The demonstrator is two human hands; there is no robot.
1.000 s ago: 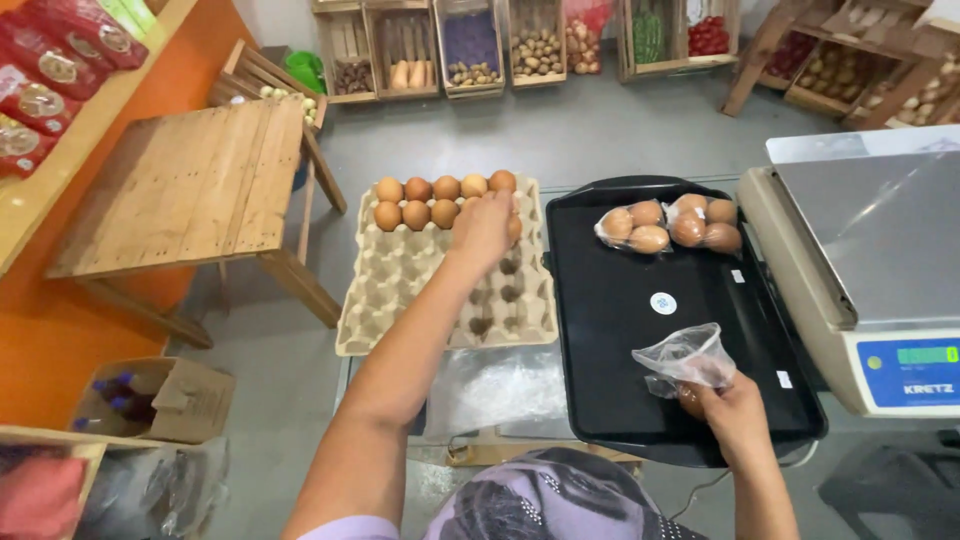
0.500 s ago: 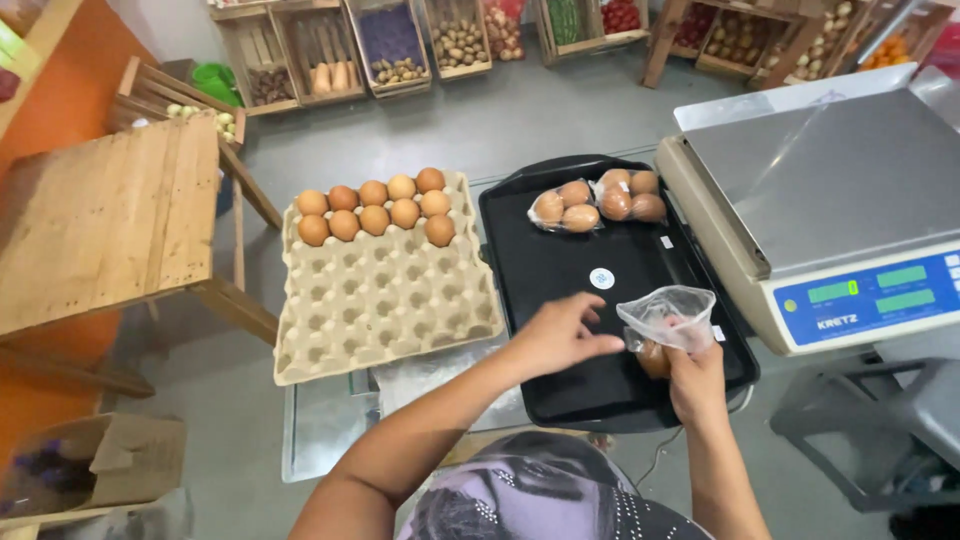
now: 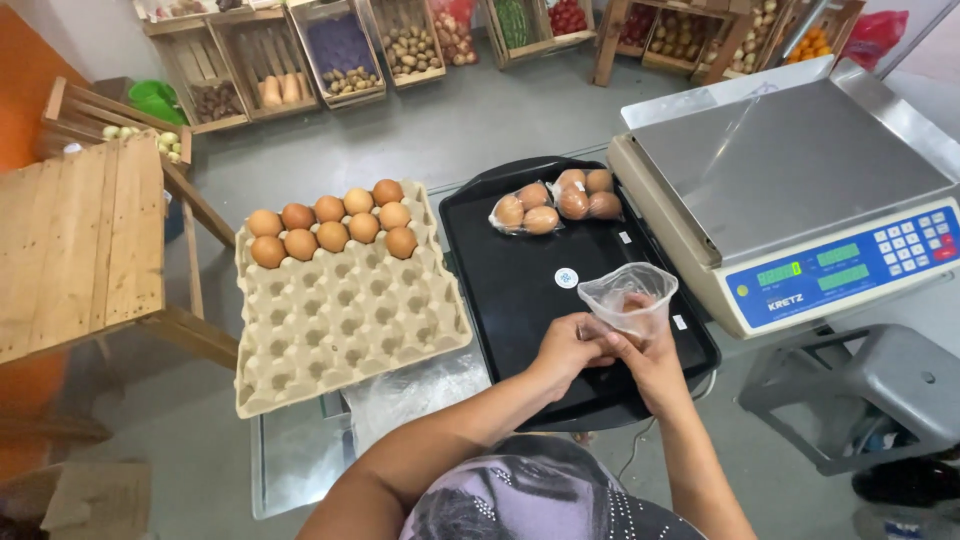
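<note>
While our left hand & right hand pinch a clear plastic bag open above the black plastic tray, brown eggs sit left of it.

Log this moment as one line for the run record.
left hand: at plastic bag | right hand: holds plastic bag | under them: black tray | left of it: egg carton

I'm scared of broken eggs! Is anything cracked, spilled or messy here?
Nothing stands out. The brown eggs sit whole in the egg tray, two bagged lots lie tidy on the black tray, and both hands hold the clear bag upright.
</note>
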